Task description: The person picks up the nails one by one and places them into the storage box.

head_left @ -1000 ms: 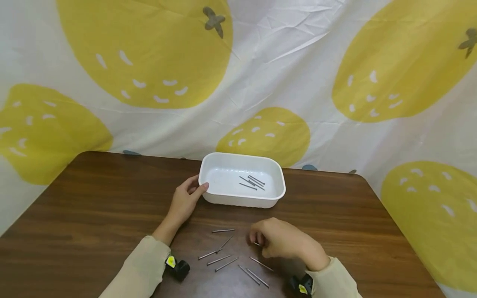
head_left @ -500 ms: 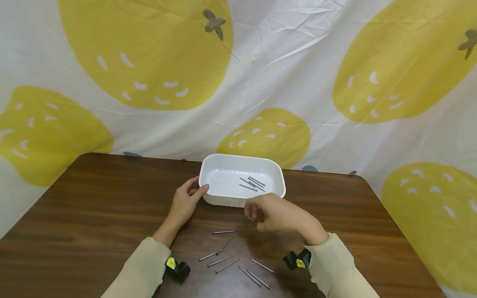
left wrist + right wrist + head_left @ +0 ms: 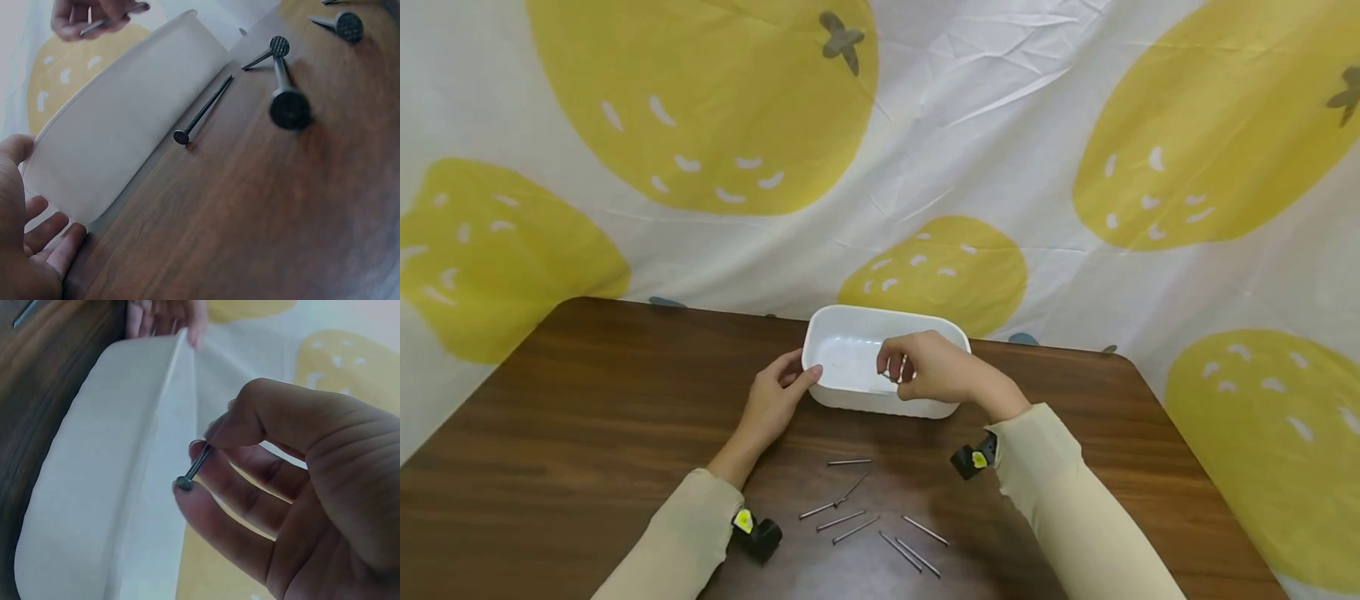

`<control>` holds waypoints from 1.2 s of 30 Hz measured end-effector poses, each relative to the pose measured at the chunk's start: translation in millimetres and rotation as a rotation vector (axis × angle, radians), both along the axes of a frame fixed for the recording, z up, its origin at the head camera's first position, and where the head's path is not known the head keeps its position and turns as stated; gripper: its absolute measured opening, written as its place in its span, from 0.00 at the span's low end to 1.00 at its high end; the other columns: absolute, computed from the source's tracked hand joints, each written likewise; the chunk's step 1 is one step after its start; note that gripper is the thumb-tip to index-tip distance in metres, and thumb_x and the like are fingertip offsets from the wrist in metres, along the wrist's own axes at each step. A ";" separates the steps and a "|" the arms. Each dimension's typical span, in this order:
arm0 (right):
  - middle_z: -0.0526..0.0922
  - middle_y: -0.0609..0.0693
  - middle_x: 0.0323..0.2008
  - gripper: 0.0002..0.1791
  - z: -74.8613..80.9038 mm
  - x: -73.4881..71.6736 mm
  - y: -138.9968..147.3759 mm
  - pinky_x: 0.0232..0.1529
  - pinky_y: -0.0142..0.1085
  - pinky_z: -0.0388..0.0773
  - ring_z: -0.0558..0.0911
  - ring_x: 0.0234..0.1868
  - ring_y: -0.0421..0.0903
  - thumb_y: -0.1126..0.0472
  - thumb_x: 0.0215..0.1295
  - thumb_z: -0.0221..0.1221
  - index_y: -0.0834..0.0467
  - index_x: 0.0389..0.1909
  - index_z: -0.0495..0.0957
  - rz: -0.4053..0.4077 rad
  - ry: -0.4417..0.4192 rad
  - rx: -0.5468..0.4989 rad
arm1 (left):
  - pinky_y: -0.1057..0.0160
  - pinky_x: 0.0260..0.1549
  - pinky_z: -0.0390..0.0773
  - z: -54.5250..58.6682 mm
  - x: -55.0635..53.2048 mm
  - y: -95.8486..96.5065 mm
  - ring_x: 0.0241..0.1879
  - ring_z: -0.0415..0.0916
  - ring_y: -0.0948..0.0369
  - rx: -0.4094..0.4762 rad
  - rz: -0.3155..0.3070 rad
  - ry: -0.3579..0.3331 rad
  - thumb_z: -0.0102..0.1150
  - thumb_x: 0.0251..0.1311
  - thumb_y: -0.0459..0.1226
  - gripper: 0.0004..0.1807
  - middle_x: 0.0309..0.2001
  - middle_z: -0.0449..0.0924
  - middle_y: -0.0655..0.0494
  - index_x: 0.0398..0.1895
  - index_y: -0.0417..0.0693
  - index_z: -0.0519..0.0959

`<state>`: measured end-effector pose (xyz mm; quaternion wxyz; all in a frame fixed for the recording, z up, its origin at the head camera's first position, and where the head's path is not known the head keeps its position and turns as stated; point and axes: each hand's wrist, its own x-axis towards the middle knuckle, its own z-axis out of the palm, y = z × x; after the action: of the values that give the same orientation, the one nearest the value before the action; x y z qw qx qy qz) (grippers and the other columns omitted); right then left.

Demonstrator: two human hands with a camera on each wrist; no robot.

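A white plastic box (image 3: 857, 400) stands near the back of the table. My left hand (image 3: 772, 396) grips its left end, thumb on the rim and fingers along the outer wall. Over the inside of the box, my right hand (image 3: 943, 367) pinches a nail (image 3: 197, 465) between thumb and fingertips, its flat head showing in the right wrist view. The right hand covers the part of the box where nails lay. Several loose nails lie in front of the box, among them a single nail (image 3: 850, 462) closest to it and one crossed pair.
The brown wooden table (image 3: 625, 417) reaches back to a white cloth (image 3: 737, 258) printed with yellow fruit. Nails (image 3: 910, 557) are spread over the front middle of the table, between the two forearms.
My right hand has carried the nail from the table up and forward, past the box's front rim to above its inside. My left hand has stayed on the box.
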<state>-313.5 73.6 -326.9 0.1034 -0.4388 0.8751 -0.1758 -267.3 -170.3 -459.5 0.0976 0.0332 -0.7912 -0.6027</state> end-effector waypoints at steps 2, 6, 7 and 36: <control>0.82 0.48 0.32 0.14 -0.2 -7.2 -3.0 0.37 0.33 0.78 0.81 0.33 0.43 0.71 0.53 0.65 0.56 0.41 0.81 -0.009 -0.003 0.007 | 0.58 0.56 0.80 0.1 -0.6 -0.2 0.61 0.79 0.47 -0.004 -0.003 0.002 0.61 0.69 0.47 0.31 0.68 0.74 0.41 0.70 0.41 0.71; 0.82 0.48 0.33 0.13 -4.7 -19.5 -9.4 0.36 0.33 0.78 0.80 0.31 0.41 0.71 0.55 0.65 0.56 0.41 0.81 -0.024 -0.015 0.032 | 0.59 0.55 0.81 0.0 -0.8 -0.2 0.61 0.80 0.47 -0.007 0.001 0.007 0.61 0.69 0.46 0.31 0.68 0.75 0.41 0.70 0.41 0.71; 0.83 0.48 0.33 0.13 -6.6 -22.1 -11.2 0.36 0.33 0.78 0.79 0.30 0.41 0.71 0.55 0.65 0.55 0.41 0.81 -0.026 -0.018 0.038 | 0.59 0.55 0.81 -0.2 -0.7 -0.1 0.60 0.80 0.47 -0.008 0.002 0.007 0.61 0.69 0.47 0.31 0.67 0.75 0.41 0.70 0.41 0.71; 0.86 0.50 0.34 0.13 -57.6 -63.7 -56.2 0.34 0.31 0.77 0.80 0.35 0.43 0.71 0.54 0.65 0.56 0.40 0.83 -0.094 0.019 0.236 | 0.52 0.57 0.80 1.2 1.3 1.1 0.62 0.79 0.46 0.000 0.014 -0.015 0.61 0.69 0.47 0.30 0.68 0.75 0.41 0.70 0.42 0.72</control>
<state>-377.2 17.3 -384.5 0.1376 -0.3836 0.9103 -0.0721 -266.1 -169.2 -458.4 0.0962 0.0433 -0.7918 -0.6016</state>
